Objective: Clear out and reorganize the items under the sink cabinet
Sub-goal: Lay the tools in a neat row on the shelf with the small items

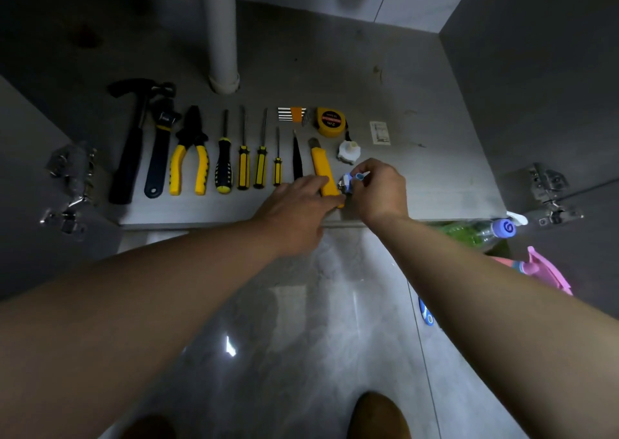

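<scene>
The cabinet floor [418,103] carries a row of tools [243,167], the hammer [129,157] far left of the yellow knife [319,165]. The left hand [298,210] rests straight-fingered over the knife's near end; the right hand [380,190], just right of the knife, pinches a small blue-and-white object [350,183].

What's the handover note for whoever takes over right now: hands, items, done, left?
Left hand: open, fingers straight over the near end of the yellow knife.
Right hand: pinches a small blue-and-white item beside the knife.
Done: hammer, wrench, pliers and screwdrivers lie side by side on the cabinet floor; tape measure and white cap behind the knife.
Left: probably place the small item; green bottle and pink sprayer sit outside, at right.
</scene>
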`<state>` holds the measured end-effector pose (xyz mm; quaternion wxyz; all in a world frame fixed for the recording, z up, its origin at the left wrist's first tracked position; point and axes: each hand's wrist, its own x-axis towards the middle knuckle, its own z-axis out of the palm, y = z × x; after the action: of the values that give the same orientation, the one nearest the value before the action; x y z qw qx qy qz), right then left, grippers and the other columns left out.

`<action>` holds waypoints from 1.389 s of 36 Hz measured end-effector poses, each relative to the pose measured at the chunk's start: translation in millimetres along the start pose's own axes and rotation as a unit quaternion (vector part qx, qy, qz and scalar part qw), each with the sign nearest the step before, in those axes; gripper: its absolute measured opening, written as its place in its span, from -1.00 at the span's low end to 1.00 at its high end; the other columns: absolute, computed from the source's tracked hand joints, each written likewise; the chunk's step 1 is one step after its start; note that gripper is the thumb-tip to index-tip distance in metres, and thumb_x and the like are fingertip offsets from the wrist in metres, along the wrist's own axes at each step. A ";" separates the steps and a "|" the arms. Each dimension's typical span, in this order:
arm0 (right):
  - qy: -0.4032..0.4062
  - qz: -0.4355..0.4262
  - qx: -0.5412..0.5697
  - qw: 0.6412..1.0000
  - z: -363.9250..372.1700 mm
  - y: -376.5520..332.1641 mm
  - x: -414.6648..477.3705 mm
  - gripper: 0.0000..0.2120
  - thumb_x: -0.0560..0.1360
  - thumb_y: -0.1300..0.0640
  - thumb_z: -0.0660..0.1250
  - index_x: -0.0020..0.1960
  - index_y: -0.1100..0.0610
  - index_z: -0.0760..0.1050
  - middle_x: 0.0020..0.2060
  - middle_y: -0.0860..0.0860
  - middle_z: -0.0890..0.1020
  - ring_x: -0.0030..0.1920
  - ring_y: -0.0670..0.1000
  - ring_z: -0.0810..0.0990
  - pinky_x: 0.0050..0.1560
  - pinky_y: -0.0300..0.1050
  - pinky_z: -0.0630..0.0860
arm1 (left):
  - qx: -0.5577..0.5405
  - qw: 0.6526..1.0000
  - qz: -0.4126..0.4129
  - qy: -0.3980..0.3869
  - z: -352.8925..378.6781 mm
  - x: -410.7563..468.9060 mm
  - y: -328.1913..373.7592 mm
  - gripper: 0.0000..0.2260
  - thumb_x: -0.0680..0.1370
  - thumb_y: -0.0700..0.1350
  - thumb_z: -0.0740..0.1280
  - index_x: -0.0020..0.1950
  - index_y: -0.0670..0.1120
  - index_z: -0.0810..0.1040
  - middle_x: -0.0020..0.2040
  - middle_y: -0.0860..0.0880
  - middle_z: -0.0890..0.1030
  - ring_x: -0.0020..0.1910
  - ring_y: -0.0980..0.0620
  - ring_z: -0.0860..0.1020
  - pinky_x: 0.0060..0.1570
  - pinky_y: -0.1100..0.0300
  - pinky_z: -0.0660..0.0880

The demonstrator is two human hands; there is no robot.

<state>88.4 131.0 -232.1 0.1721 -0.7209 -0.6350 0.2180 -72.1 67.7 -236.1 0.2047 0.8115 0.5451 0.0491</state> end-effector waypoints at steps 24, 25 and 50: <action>-0.028 -0.061 0.037 0.997 4.4 10.5 -1.6 -0.63 0.62 0.22 0.23 0.40 0.05 0.50 0.15 0.16 0.59 0.14 0.12 0.58 0.07 -0.23 0.42 | 0.060 0.997 -0.025 -0.029 1.8 0.8 2.5 -0.32 0.58 -0.03 0.34 0.65 0.00 0.11 0.67 -0.16 -0.05 0.52 -0.21 0.29 0.45 -0.06 0.30; -0.034 -0.067 0.038 0.996 1.6 12.3 -2.0 -0.63 0.62 0.22 0.23 0.40 0.06 0.49 0.13 0.15 0.60 0.12 0.12 0.58 0.05 -0.23 0.42 | 0.060 0.998 -0.023 -0.027 1.6 0.2 2.1 -0.32 0.58 -0.03 0.33 0.65 0.00 0.12 0.67 -0.16 -0.04 0.52 -0.22 0.29 0.45 -0.06 0.30; -0.254 0.144 -0.024 0.956 -80.0 215.5 -133.9 -0.71 0.52 0.23 0.37 0.25 0.15 0.55 0.16 0.23 0.57 0.01 0.11 0.58 0.06 -0.08 0.54 | -0.065 0.973 0.058 -0.214 49.6 3.7 157.6 -0.68 0.60 -0.08 0.31 0.36 0.05 0.51 0.30 -0.05 0.42 0.25 -0.08 0.50 0.30 -0.02 0.44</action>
<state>299.0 -28.2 -264.8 -0.0453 -0.7294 -0.5524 0.4009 80.7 6.5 -221.0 0.3655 0.8185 0.4361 -0.0791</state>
